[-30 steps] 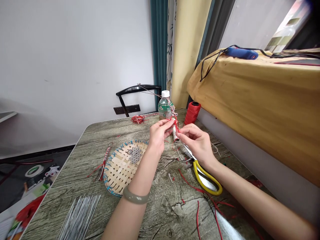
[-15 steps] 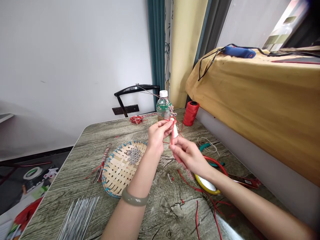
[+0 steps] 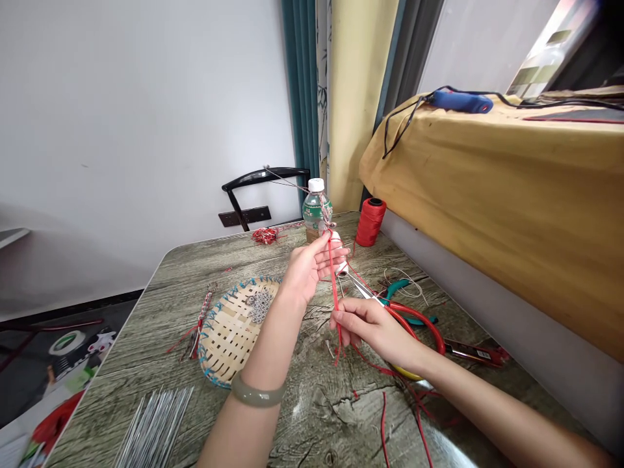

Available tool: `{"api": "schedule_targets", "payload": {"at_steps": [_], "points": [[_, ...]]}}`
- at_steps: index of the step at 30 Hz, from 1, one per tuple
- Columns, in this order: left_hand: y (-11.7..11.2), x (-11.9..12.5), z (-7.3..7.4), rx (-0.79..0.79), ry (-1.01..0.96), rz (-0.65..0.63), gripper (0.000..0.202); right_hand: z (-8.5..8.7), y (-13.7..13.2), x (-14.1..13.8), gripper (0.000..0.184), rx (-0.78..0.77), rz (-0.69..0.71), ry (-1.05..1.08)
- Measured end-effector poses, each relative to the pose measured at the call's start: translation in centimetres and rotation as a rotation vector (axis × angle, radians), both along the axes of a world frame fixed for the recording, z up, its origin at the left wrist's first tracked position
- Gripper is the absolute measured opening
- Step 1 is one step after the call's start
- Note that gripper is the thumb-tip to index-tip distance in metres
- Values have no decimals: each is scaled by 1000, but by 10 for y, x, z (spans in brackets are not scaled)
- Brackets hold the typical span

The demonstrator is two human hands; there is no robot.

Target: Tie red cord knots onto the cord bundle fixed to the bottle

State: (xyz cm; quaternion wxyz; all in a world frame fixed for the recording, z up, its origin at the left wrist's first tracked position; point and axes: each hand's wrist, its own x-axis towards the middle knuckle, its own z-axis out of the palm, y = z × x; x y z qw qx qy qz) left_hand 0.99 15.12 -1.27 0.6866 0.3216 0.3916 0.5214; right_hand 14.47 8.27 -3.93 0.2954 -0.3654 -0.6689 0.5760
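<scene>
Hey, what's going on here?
A person is working with red cord above a wood-patterned table. The left hand pinches it near the bottle, while the right hand grips it lower down, the cord running straight between them and loose ends hanging below. A woven basket lies by the left forearm; a red spool stands farther back.

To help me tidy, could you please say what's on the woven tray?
Clustered grey rings show; the left forearm hides the right side of the tray and anything there.
</scene>
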Motion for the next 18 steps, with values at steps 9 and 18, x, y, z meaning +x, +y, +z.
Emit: {"api": "schedule_targets", "payload": {"at_steps": [9, 18], "points": [[-1, 1, 0, 41, 8, 19, 8, -8, 0, 11, 28, -279, 169, 67], [2, 0, -1, 40, 23, 57, 6, -9, -5, 14, 28, -130, 282, -15]]}}
